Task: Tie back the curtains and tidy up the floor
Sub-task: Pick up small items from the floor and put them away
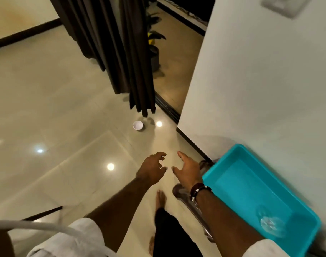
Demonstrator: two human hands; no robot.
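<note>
Dark brown curtains hang loose in folds down to the glossy tiled floor. A small white bowl sits on the floor just below the curtain's hem. My left hand and my right hand reach forward side by side above the floor, fingers spread and loosely bent, holding nothing. Both are well short of the bowl and the curtains. A turquoise plastic tub stands at my right, with a clear glass item lying in it.
A white wall rises on the right, its corner near the sliding door track. A potted plant stands beyond the curtains. A metal stand carries the tub. My bare foot is on the tiles.
</note>
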